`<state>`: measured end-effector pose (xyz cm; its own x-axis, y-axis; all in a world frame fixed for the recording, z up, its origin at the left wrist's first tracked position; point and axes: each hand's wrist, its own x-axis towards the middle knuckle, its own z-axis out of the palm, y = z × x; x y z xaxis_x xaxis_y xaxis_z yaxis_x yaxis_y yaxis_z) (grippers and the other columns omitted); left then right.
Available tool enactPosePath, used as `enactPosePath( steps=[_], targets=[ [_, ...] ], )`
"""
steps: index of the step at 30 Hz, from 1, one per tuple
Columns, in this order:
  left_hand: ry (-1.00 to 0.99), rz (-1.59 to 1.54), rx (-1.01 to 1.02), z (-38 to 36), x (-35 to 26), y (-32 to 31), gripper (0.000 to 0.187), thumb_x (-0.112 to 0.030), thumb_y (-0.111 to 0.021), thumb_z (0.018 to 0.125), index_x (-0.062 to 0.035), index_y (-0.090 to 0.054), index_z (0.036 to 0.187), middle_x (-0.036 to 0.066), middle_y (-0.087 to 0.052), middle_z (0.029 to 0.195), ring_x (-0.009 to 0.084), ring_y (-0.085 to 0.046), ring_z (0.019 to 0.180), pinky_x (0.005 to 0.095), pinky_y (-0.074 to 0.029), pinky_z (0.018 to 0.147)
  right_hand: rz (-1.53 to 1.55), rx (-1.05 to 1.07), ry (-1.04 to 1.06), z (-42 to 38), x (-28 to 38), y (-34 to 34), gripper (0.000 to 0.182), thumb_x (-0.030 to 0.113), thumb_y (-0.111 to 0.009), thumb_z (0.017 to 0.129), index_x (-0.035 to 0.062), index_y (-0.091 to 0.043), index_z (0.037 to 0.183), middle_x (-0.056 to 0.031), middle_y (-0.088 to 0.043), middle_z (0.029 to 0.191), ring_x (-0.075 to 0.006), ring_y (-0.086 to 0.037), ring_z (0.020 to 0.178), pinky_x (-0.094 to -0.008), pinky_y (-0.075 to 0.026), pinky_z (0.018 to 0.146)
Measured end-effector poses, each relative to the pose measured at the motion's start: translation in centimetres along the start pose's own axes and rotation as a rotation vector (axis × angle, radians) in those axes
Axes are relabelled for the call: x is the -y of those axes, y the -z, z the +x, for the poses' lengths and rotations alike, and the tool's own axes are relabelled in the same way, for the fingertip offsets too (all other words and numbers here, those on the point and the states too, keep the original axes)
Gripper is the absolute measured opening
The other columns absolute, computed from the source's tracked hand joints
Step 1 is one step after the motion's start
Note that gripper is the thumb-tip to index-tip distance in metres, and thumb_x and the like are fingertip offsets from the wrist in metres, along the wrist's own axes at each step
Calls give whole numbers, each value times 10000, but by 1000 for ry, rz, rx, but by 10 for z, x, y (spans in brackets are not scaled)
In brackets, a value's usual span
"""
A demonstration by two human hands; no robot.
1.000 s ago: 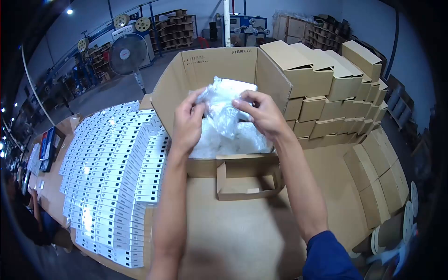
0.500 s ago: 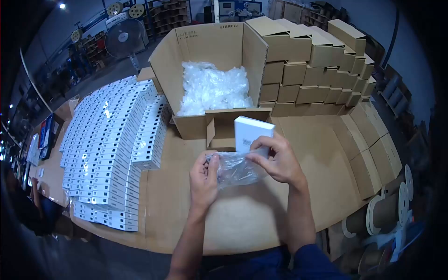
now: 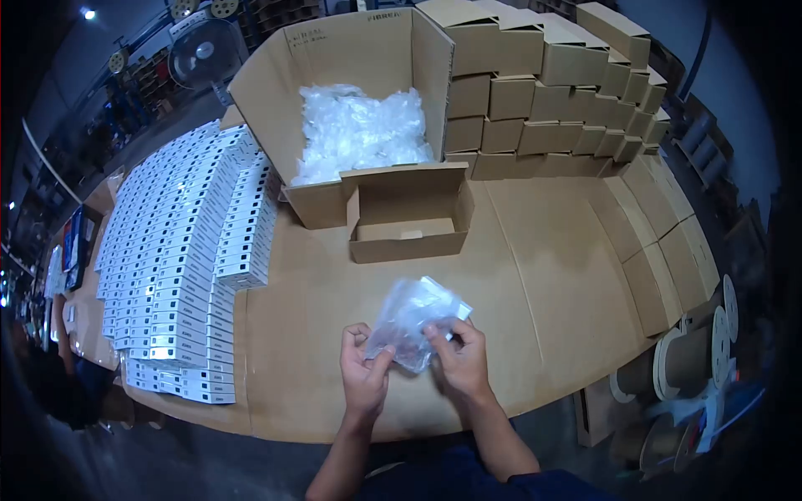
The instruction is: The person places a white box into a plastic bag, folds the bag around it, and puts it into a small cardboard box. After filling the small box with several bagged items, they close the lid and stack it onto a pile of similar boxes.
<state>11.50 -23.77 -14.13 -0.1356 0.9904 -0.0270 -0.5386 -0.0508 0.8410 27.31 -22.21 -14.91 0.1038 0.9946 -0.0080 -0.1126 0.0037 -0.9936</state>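
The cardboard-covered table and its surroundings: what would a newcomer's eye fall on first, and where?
Probably the great block of stacked white boxes along the left of the table. The heap of crumpled plastic in the tall open carton might come next, with tiered brown cardboard boxes to its right. Nearest, the left hand and right hand hold a clear plastic bag.

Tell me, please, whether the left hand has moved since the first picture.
Yes, the left hand has come from over the big carton toward the person.
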Motion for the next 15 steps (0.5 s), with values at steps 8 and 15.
enactPosePath(
  steps=[8,15],
  targets=[
    [-119,110,-26,35,-32,16,484,95,-700,917,-59,-429,1288,90,-616,1091,115,-640,940,232,-552,738,-117,182,68,5,19,6,179,122,-753,954,-27,-758,1054,-132,-644,1068,-211,-585,1029,-330,-459,916],
    [-783,1093,126,31,-62,-8,325,4,-793,811,-28,-618,1083,108,-613,1080,248,-611,953,365,-511,848,-239,77,112,6,17,7,165,135,-759,943,-26,-748,975,-159,-638,1002,-238,-624,921,-345,-494,816]
  ],
)
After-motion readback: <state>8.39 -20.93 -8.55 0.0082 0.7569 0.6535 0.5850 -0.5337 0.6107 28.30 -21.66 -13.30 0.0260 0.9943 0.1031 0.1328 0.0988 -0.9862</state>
